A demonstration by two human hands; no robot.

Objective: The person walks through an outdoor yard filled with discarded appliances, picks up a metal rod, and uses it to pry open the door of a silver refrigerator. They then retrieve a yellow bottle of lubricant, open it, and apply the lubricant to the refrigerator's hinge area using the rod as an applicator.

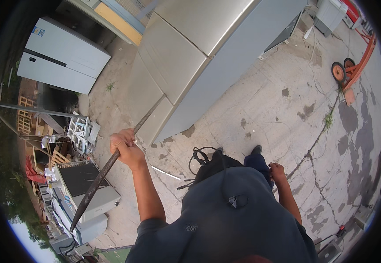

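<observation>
The left forearm (147,195) is bare below a short sleeve and reaches up from 7 o'clock, pointing between 11 and 12. At its end, a little below 9 o'clock, the left hand (128,148) stands well out from the body, its fingers wrapped in a firm grip. The right forearm (288,197), also bare, comes in between 4 and 5 o'clock and slants toward 11. The right hand (277,172) hangs near the right thigh (258,164) at 4 o'clock, its fingers loosely curled; how far they close is too small to tell. The torso (238,215) fills 5 to 6 o'clock. Both feet show beyond it, the left at 4 o'clock, the right (256,150) nearer 3.
</observation>
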